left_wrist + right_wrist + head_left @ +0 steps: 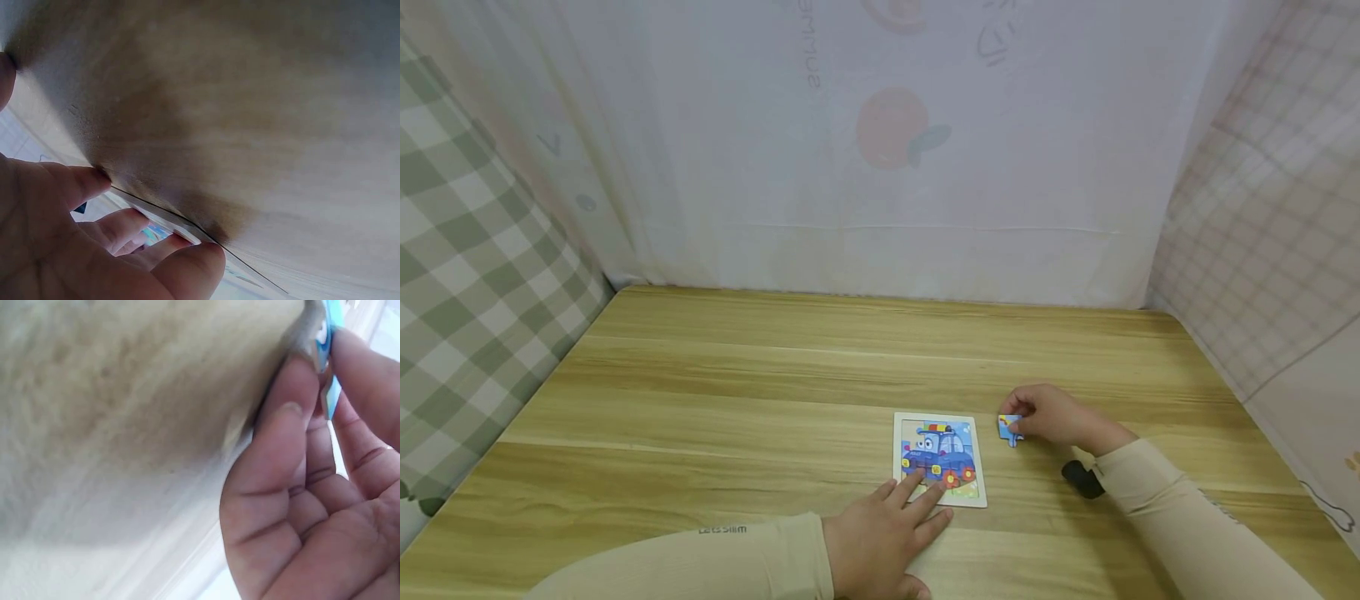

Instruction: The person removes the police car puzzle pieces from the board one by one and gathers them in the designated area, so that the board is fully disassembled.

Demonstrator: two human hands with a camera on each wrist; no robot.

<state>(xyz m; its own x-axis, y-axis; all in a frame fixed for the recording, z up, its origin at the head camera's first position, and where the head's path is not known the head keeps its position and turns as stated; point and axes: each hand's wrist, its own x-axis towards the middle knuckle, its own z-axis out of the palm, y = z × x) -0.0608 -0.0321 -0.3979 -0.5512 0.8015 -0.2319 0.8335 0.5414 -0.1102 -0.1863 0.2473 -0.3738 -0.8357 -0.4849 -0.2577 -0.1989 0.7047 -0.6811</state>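
A square jigsaw puzzle [940, 458] of a blue cartoon car, set in a white-edged frame, lies on the table. Bare tan backing shows at its upper left and lower left. My left hand [883, 537] rests at its near edge, fingers spread and fingertips over the frame. In the left wrist view, the fingers [187, 269] lie along the edge of the puzzle board. Just right of the board, my right hand [1052, 415] pinches a blue puzzle piece [1009, 429] between thumb and fingers. The right wrist view shows that piece [333, 400] edge-on, close over the table.
The wood-grain table [700, 400] extends left and behind the puzzle. A small black object [1082, 479] is beside the right sleeve. A pale printed curtain [760, 192] closes off the back, with checked cloth [467, 225] at the left and more cloth [1292, 192] at the right.
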